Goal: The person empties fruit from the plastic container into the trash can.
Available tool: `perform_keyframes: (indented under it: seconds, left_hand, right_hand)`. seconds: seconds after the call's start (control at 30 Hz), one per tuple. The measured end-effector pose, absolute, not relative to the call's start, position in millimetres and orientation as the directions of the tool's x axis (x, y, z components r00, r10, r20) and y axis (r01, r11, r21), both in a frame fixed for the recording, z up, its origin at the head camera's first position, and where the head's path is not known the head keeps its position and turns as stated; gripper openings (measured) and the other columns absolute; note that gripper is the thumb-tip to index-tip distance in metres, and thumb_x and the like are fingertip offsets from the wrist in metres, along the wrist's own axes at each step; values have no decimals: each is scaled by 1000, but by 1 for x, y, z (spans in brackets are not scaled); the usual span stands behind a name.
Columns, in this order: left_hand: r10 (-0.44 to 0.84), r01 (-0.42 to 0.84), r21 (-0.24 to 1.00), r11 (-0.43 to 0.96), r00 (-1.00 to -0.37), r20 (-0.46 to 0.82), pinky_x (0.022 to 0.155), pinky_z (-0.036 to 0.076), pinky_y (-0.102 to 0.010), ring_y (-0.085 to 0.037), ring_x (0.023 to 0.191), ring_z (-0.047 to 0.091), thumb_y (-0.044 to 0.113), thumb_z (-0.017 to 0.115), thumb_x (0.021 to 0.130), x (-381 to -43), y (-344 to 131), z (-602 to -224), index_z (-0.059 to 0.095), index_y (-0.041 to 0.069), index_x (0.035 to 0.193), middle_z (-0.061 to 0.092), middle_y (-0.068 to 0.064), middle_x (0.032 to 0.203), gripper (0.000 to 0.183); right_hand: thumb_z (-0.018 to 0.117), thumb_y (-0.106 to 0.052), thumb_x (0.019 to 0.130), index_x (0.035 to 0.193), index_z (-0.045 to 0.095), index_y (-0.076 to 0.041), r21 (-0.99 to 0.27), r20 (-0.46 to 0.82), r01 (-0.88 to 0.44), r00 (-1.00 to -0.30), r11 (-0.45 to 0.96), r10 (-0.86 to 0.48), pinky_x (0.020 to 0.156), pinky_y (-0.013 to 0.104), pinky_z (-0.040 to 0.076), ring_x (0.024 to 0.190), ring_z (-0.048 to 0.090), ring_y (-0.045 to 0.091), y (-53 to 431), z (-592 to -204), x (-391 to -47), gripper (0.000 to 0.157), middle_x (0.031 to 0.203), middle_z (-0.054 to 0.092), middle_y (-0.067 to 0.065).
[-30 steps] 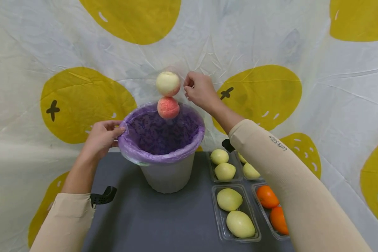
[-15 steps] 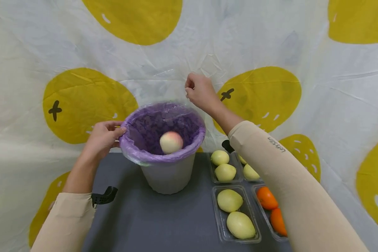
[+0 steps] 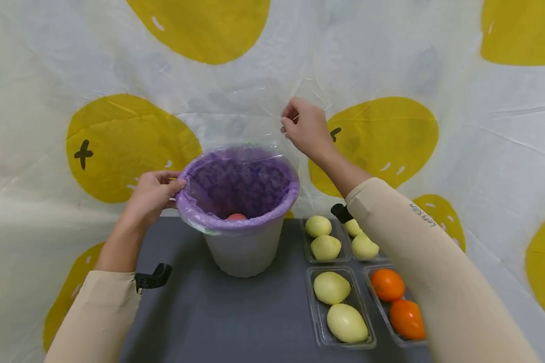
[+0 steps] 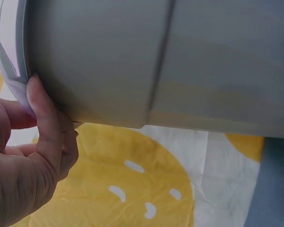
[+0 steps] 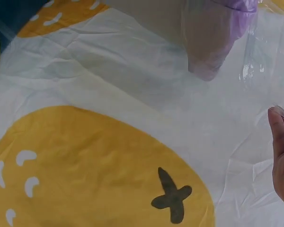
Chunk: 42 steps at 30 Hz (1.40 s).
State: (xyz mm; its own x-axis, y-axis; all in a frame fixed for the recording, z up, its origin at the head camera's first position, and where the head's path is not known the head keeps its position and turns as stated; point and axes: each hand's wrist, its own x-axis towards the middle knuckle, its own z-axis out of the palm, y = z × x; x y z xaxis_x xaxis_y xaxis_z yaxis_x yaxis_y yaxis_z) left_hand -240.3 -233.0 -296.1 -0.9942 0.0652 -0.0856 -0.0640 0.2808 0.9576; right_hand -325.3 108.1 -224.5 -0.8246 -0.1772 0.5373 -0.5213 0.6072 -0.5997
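A white bin lined with a purple plastic bag stands at the back of the table. My left hand grips its left rim, with the thumb over the bag and the fingers under the lip on the bin's outside. Beyond the rim, my right hand pinches a clear plastic tray by its edge. The tray hangs tilted over the bin's far side and is hard to make out. Just the red top of a peach shows inside the bin; the rest is hidden.
Right of the bin, clear trays hold pale yellow-green fruit, and another holds orange fruit. My right forearm overlaps some of them. A white cloth with yellow fruit prints hangs behind the dark grey table.
Two peaches have dropped from the air above into the bin. My right hand, still pinching the tray, has shifted slightly right. My left hand keeps its grip on the rim.
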Motion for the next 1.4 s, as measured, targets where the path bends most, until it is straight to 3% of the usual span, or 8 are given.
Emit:
perform_keyframes:
  seconds: [0.23, 0.47, 0.77, 1.2, 1.4]
  left_hand:
    - [67, -63, 955, 289, -994, -86, 71, 63, -24, -4, 78, 70, 18, 55, 108, -243, -232, -295, 39, -6, 155, 56, -7, 112, 55]
    - [57, -78, 951, 301, -993, -99, 72, 63, -24, -3, 78, 70, 18, 54, 108, -243, -232, -293, 38, -5, 156, 54, -10, 115, 55]
    - [54, -85, 949, 303, -993, -106, 72, 63, -24, -4, 78, 69, 18, 54, 108, -243, -233, -292, 38, -4, 156, 55, -8, 113, 56]
    - [62, -88, 951, 295, -992, -111, 71, 62, -24, -4, 77, 70, 18, 55, 108, -248, -233, -292, 37, -5, 156, 56, -8, 115, 56]
    - [51, -95, 949, 299, -992, -116, 71, 62, -23, -3, 77, 69, 18, 53, 108, -250, -238, -291, 35, -3, 158, 54, -7, 116, 57]
  right_hand:
    - [62, -10, 101, 98, 63, -5, -731, 503, -476, -860, 490, -85, 70, 20, 61, 86, 75, 27, 134, -223, -320, 5, 96, 67, 12]
    - [66, -11, 99, 101, 63, -1, -800, 503, -470, -864, 372, -12, 61, 19, 60, 73, 73, 12, 168, -228, -310, 11, 91, 64, 5]
    - [66, -3, 97, 101, 64, 3, -840, 509, -489, -860, 236, 25, 69, 24, 62, 75, 71, 14, 210, -233, -295, 7, 92, 63, 5]
    - [68, -4, 97, 110, 64, 5, -867, 449, -407, -888, 288, 97, 68, 21, 61, 75, 74, 9, 280, -264, -272, 16, 95, 65, 2]
    - [68, -3, 97, 110, 64, 4, -900, 406, -368, -902, 235, 143, 67, 20, 61, 75, 74, 7, 308, -285, -260, 16, 95, 67, 1]
